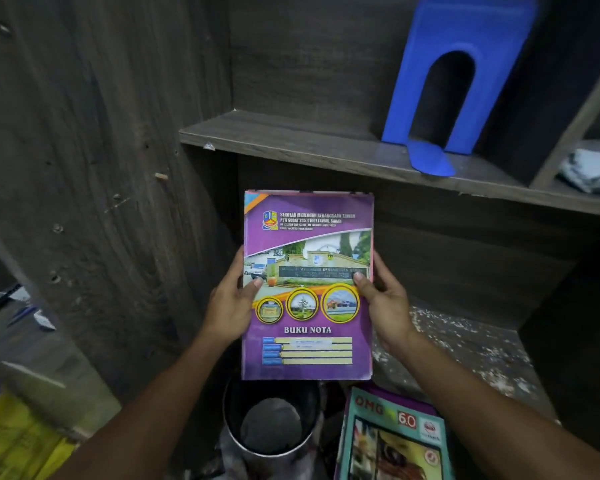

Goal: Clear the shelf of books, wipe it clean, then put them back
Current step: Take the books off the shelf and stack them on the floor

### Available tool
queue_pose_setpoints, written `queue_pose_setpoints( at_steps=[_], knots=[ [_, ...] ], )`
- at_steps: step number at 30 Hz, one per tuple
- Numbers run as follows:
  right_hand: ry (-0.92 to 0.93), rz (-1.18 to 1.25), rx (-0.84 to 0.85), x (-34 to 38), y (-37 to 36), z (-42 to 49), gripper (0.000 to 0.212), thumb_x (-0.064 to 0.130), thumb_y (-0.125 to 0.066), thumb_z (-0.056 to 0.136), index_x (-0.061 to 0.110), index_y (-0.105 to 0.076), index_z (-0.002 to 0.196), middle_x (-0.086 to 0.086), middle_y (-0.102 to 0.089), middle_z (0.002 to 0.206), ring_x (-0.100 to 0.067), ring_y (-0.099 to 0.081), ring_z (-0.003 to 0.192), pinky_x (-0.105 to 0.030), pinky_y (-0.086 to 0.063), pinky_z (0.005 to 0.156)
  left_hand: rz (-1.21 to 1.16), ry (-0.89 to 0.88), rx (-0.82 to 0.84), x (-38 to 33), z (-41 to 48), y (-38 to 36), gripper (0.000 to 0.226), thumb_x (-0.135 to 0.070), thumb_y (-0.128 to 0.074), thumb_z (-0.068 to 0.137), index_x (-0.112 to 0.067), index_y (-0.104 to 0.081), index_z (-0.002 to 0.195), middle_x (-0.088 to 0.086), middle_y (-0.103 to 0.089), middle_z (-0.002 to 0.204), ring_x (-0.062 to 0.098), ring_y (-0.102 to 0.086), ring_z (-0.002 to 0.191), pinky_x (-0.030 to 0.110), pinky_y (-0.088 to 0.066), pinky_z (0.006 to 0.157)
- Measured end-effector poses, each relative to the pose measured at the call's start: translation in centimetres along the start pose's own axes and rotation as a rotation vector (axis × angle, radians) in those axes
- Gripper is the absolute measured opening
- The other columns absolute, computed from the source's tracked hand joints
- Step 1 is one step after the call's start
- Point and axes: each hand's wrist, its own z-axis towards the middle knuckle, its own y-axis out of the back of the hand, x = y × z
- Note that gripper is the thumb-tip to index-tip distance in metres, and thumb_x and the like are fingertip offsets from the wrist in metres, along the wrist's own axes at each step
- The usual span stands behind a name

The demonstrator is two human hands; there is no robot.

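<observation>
Count: one purple notebook (307, 285), one blue bookend (458, 81), one round metal bin (271, 420), two hands.

A teal book (392, 434) lies at lower right with a purple cover edge under it. That makes at least two books there; the exact number cannot be told.

Notebook: front cover faces the camera and the title "BUKU NOTA" reads upright. Its long axis runs up-down in view, with the top edge toward the shelf (291, 140). It is held in the air below the shelf board, above the bin.

Left hand (231, 306) grips the left edge, thumb on the cover. Right hand (385, 306) grips the right edge the same way.

The bookend stands upright on the shelf, its foot pointing forward. A pale cloth (593, 168) lies in the compartment to the right.
</observation>
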Motion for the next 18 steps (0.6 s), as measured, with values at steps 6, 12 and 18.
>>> queue_pose_setpoints(
  at_steps=[6, 12, 18],
  knots=[
    [-0.077, 0.041, -0.062, 0.3, 2.8, -5.2, 0.053, 0.008, -0.058, 0.097, 0.037, -0.052, 0.141, -0.009, -0.073, 0.114, -0.038, -0.071, 0.097, -0.055, -0.057, 0.079, -0.097, 0.018, 0.080, -1.4, -4.7, -2.6, 0.042, -0.010, -0.049, 0.100, -0.035, -0.042, 0.133, -0.012, -0.069, 0.106, 0.008, -0.072, 0.084, 0.025, -0.058, 0.059],
    [-0.096, 0.003, -0.178, 0.1, 6.4, -10.7, 0.052, 0.007, -0.058, 0.097, 0.034, -0.050, 0.141, -0.007, -0.075, 0.109, -0.033, -0.073, 0.090, -0.051, -0.060, 0.075, -0.058, 0.072, 0.158, -0.8, -8.6, -5.2, 0.043, -0.009, -0.051, 0.099, -0.032, -0.046, 0.135, 0.000, -0.070, 0.109, 0.011, -0.072, 0.082, 0.026, -0.058, 0.062],
    [-0.122, -0.044, -0.273, -1.3, 10.5, -16.0, 0.049, 0.008, -0.060, 0.097, 0.029, -0.054, 0.140, -0.004, -0.077, 0.103, -0.029, -0.073, 0.088, -0.051, -0.058, 0.082, -0.002, 0.056, 0.260, 0.9, -12.3, -8.2, 0.046, -0.005, -0.051, 0.099, -0.027, -0.046, 0.138, 0.000, -0.067, 0.120, 0.022, -0.067, 0.107, 0.042, -0.057, 0.086]
  ],
)
